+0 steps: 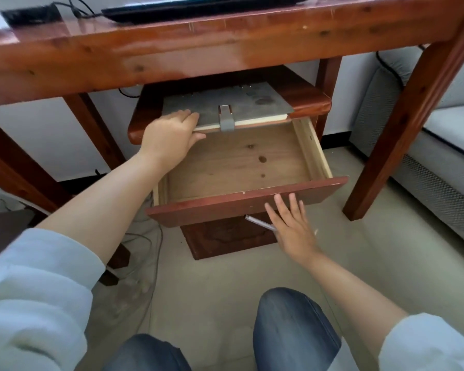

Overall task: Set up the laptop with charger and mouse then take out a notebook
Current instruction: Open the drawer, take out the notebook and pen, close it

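Observation:
A grey notebook (233, 105) with a grey clasp strap lies on top of a small red-brown cabinet (314, 103) under the desk. Its front edge juts over the open drawer (239, 162), whose wooden inside holds nothing. My left hand (169, 137) grips the notebook's front left corner, fingers on the cover and thumb underneath. My right hand (292, 226) is flat with fingers spread against the drawer's front panel. A thin silver rod (259, 223) shows beside its thumb; whether it touches it I cannot tell. The black laptop (198, 8) sits on the desk above, with a black cable (77, 6) to its left.
The wooden desk (198, 54) spans the top, one leg (402, 129) at the right. A grey sofa (439, 135) stands beyond that leg. Loose cables (145, 242) lie on the floor at the left. My knees in jeans (292, 333) are at the bottom.

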### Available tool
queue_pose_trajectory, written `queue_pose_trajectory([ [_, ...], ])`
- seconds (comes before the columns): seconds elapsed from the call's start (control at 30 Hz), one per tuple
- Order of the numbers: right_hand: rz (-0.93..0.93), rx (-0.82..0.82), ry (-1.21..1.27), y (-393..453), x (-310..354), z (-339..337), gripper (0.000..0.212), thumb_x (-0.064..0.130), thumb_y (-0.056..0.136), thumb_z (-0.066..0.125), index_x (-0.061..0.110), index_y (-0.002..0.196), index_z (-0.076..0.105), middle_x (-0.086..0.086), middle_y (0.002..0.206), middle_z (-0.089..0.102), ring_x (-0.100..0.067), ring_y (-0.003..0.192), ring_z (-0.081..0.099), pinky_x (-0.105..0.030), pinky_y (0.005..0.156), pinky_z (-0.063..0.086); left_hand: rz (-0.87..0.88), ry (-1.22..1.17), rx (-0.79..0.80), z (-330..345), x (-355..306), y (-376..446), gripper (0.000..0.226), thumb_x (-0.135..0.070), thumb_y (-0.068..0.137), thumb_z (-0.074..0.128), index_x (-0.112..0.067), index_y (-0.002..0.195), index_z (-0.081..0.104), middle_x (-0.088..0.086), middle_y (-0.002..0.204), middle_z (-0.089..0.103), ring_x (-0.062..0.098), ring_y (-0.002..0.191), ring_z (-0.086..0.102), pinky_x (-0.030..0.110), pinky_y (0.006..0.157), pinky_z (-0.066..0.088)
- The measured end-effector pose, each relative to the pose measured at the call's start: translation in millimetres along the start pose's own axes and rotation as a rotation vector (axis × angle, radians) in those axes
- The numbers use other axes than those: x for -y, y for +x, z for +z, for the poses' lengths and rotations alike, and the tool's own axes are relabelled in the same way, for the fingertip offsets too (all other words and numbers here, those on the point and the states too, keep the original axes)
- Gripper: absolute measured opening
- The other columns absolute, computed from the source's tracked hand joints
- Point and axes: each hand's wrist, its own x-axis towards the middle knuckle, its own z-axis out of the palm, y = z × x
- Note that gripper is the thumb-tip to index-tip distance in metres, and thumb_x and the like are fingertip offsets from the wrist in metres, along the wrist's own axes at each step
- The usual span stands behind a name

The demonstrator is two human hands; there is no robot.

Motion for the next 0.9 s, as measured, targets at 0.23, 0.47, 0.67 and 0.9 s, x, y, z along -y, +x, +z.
queue_pose_trajectory([
  [0.23,0.058,-0.01,-0.006,63,-8,-20,0.07,0.009,0.06,0.084,0.005,0.124,0.055,-0.024,0.133,0.053,-0.051,0.123,0.042,-0.064,0.093,0.037,0.0,0.004,-0.121,-18,10,18,0.039,-0.027,0.09,0.054,0.004,0.114,0.057,0.026,0.105,0.068,0.041,0.092,0.065,0.046,0.07,0.053],
  [0.47,0.093,0.049,0.05,98,-16,-3,0.067,0.01,0.084,0.064,0.013,0.142,0.029,-0.015,0.154,0.023,-0.042,0.14,0.013,-0.053,0.111,0.021,0.041,0.031,-0.139,-23,13,22,0.032,-0.018,0.077,0.071,0.01,0.093,0.066,0.027,0.081,0.073,0.041,0.065,0.07,0.042,0.05,0.056],
  [0.67,0.169,0.127,0.158,138,-15,-1,0.07,0.009,0.093,0.048,0.019,0.147,0.004,-0.003,0.158,-0.01,-0.031,0.143,-0.011,-0.039,0.114,0.025,-0.031,-0.027,-0.145,-21,16,30,0.041,-0.03,0.088,0.057,0.003,0.112,0.06,0.022,0.102,0.071,0.038,0.088,0.067,0.043,0.066,0.054],
  [0.9,0.104,0.217,0.302,140,-26,-9,0.055,0.011,0.097,0.042,0.017,0.145,0.017,0.0,0.158,-0.006,-0.025,0.145,-0.002,-0.039,0.113,0.028,-0.077,-0.039,-0.069,-19,17,29,0.044,-0.038,0.09,0.051,-0.007,0.122,0.055,0.013,0.115,0.068,0.032,0.099,0.065,0.039,0.074,0.052],
])
